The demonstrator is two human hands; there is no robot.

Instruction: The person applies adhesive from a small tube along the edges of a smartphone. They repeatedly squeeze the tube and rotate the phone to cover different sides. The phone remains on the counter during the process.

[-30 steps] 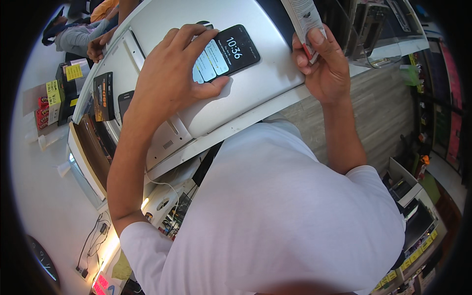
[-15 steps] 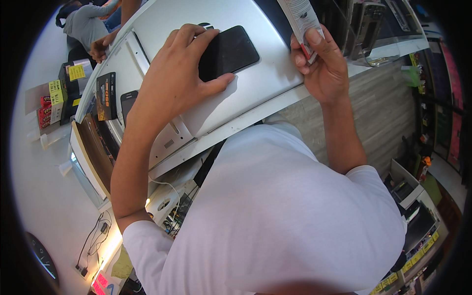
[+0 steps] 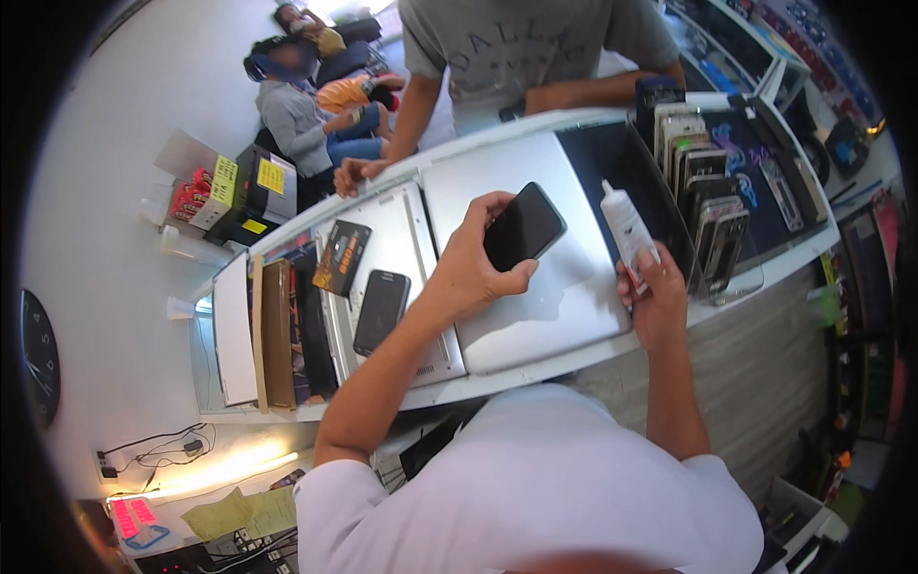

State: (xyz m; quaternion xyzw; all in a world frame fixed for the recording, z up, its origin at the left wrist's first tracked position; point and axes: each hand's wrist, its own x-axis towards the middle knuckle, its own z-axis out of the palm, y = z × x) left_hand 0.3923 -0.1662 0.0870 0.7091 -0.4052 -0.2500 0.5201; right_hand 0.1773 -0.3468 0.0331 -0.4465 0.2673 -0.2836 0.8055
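Observation:
A black smartphone (image 3: 524,228) is gripped along its left side by my left hand (image 3: 475,268), thumb at its lower edge and fingers at its top. It is over a closed silver laptop (image 3: 507,330), with a shadow on the lid below. My right hand (image 3: 656,292) is closed round the lower end of a white tube (image 3: 627,228) with a narrow nozzle, which points up and away from me. Left of my left forearm, a second dark phone (image 3: 382,311) and a black box with orange print (image 3: 341,257) lie on another silver laptop (image 3: 402,225).
Across the white counter (image 3: 564,362) a person in a grey shirt (image 3: 521,57) leans, one hand (image 3: 359,177) at the far edge. Several phone frames (image 3: 703,182) stand in a row at the right. A cardboard piece (image 3: 277,335) stands at the left end. Other people sit beyond.
The view has swung upward, bringing the person across the counter and the whole tube into sight. My left hand still holds the phone, now more tilted; my right hand still holds the tube.

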